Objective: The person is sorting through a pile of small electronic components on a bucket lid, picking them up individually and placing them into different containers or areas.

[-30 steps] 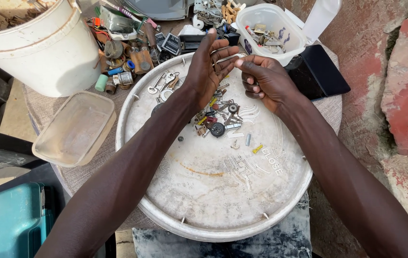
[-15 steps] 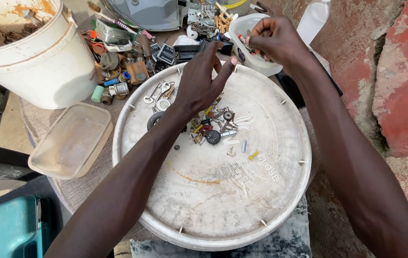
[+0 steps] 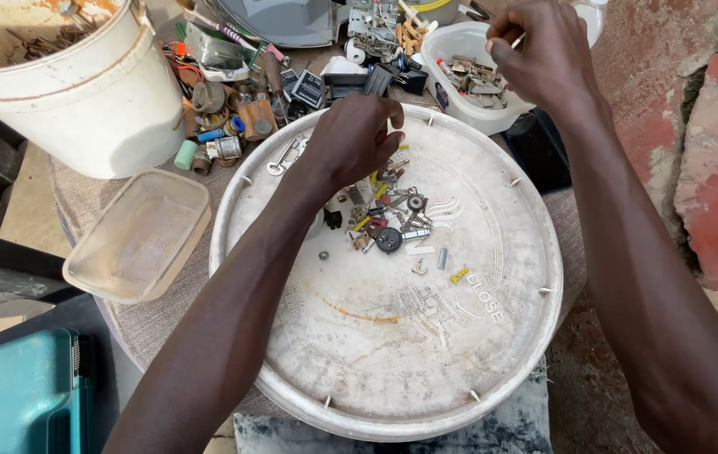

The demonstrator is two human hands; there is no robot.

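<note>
Both of my hands are out in front of me over a cluttered work surface. My left hand [image 3: 355,139] rests knuckles-up on the far edge of a large round white plastic lid [image 3: 393,370] that serves as a sorting tray, fingers curled down onto a heap of small metal bits [image 3: 388,223]: screws, springs, a dark round disc and yellow scraps, gathered near the lid's top so they stay within reach. Whether those fingers pinch anything I cannot tell, as the back of the hand hides them.

My right hand [image 3: 540,59] is raised beyond the lid, thumb and fingertips pressed together on a thin pale piece, too small to identify. It hovers directly above a small white plastic tub [image 3: 460,105] already holding sorted metal parts, just past the lid's rim.

To the left lies an empty clear plastic container [image 3: 136,240], touching the lid's edge. Behind it stands a big white bucket [image 3: 81,101], and between bucket and tub sits a jumble of electrical scrap [image 3: 241,109]. A teal case [image 3: 14,395] shows at the lower left corner.
</note>
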